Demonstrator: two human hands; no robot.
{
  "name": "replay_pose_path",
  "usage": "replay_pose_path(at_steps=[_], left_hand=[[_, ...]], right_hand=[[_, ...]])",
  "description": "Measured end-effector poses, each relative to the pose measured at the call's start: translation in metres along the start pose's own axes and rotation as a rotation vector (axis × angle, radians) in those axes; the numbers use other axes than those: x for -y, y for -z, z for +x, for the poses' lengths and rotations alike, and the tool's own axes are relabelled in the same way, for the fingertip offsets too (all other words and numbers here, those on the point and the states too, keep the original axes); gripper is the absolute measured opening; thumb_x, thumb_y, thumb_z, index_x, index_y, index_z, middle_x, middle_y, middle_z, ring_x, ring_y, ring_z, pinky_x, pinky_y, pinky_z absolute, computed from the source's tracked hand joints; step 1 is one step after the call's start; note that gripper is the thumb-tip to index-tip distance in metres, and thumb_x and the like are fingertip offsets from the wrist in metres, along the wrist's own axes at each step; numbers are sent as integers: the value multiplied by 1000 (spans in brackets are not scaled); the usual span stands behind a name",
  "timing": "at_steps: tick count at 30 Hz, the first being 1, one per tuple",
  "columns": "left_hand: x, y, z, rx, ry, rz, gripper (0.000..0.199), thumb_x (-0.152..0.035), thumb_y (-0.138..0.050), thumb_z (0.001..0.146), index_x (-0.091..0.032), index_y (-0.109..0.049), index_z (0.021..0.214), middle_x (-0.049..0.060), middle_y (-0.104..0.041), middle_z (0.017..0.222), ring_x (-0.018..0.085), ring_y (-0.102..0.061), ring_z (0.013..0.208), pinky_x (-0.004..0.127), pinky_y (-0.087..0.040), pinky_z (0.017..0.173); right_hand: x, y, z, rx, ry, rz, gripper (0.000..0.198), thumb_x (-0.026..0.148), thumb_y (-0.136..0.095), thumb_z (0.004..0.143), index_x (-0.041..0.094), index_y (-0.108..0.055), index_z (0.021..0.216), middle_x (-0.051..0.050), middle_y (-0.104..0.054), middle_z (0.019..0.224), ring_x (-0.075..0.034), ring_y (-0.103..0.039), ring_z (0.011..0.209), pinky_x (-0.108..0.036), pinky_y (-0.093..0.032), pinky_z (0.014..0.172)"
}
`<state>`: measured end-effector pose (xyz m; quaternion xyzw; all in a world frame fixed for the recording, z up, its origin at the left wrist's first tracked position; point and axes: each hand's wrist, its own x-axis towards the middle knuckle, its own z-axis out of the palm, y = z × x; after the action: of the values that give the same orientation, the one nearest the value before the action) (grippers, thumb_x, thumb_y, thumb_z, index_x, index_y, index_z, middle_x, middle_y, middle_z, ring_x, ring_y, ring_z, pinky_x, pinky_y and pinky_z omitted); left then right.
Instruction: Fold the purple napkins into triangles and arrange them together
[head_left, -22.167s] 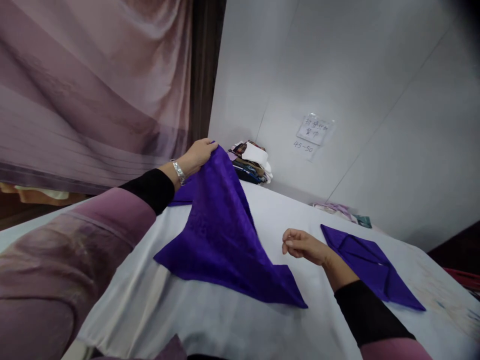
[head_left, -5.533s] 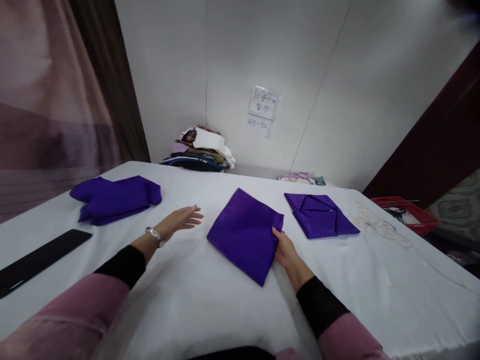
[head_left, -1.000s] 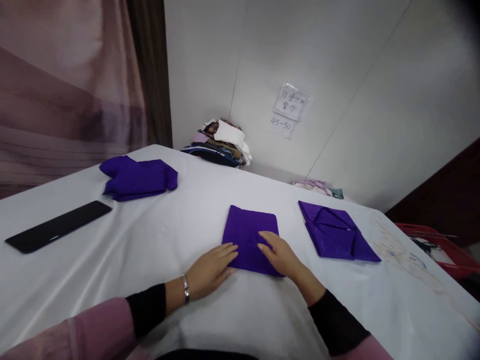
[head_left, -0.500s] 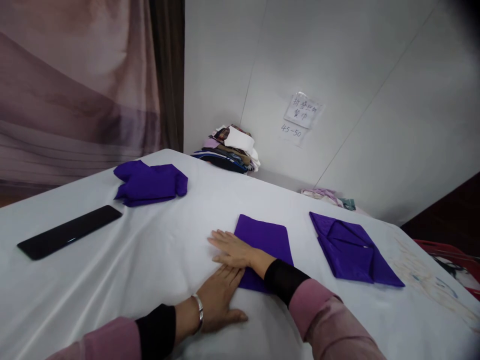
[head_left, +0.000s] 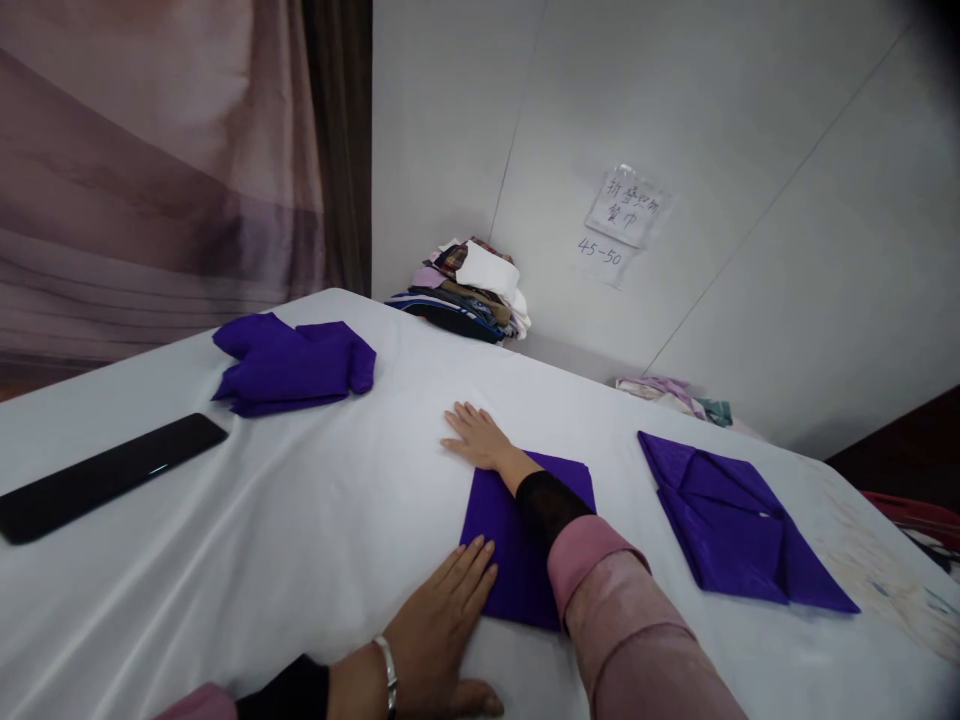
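Note:
A folded purple cloth napkin (head_left: pixel 517 560) lies flat on the white-covered table, partly hidden under my right forearm. My left hand (head_left: pixel 442 625), with a silver bracelet at the wrist, rests flat with its fingertips on the napkin's near left edge; the thumb is spread out. Fingers stretched, my right hand (head_left: pixel 478 437) lies over the napkin's far left corner and the tablecloth beside it. Neither hand grips anything. To the right is another folded purple napkin (head_left: pixel 739 545) with layered diagonal folds.
At the far left sits a bundled purple cloth (head_left: pixel 296 365), with a long black flat object (head_left: pixel 109 475) nearer to me. A stack of clothes (head_left: pixel 465 290) stands beyond the table's far edge by the wall. More cloth (head_left: pixel 667 395) lies behind the table, under a handwritten sign (head_left: pixel 626 208).
My right hand has slid away from me toward the napkin's far left corner, parting from my left hand. The left hand stays at the near left edge. The view has shifted slightly.

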<state>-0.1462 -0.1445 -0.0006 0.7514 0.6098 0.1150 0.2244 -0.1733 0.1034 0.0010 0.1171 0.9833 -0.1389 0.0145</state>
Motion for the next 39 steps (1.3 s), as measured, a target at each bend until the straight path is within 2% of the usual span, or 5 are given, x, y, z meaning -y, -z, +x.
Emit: replay_pose_path(at_steps=[7, 11, 19, 32, 39], left_hand=[[1, -2, 1, -6, 11, 32, 103, -79, -39, 66, -13, -18, 142, 15, -5, 149, 32, -5, 137, 48, -12, 113], [2, -3, 1, -17, 32, 63, 98, -74, -44, 68, -14, -20, 142, 14, -7, 149, 31, -8, 137, 48, -16, 112], [12, -12, 4, -119, 26, 78, 95, -70, -52, 66, -15, -30, 140, 16, -32, 144, 36, -26, 132, 52, -28, 107], [11, -6, 8, -138, -18, 174, 94, -75, -40, 70, -12, -31, 139, 16, -21, 147, 31, -20, 135, 45, -21, 111], [9, -4, 7, -160, -38, 191, 92, -74, -36, 72, -10, -32, 138, 18, -23, 146, 31, -20, 135, 45, -21, 110]], right_hand=[[-12, 13, 10, -151, -189, 209, 66, 56, -27, 90, 18, -19, 144, -7, -16, 150, -20, -9, 138, -40, -9, 111], [7, 21, -26, -235, -178, 244, 64, 54, -21, 92, 16, -18, 144, -8, -14, 151, -18, -7, 139, -39, -10, 112], [76, -2, -124, 62, 114, 179, 70, 60, -29, 88, 22, -12, 145, -5, -9, 152, -17, -2, 139, -40, -1, 112], [30, 9, -58, -40, -67, 60, 67, 59, -27, 90, 18, -20, 143, -9, -10, 151, -21, -3, 139, -45, -3, 110], [43, 30, -116, -189, -213, 147, 67, 53, -24, 92, 12, -13, 144, -12, -9, 151, -22, -2, 139, -45, -5, 111]])
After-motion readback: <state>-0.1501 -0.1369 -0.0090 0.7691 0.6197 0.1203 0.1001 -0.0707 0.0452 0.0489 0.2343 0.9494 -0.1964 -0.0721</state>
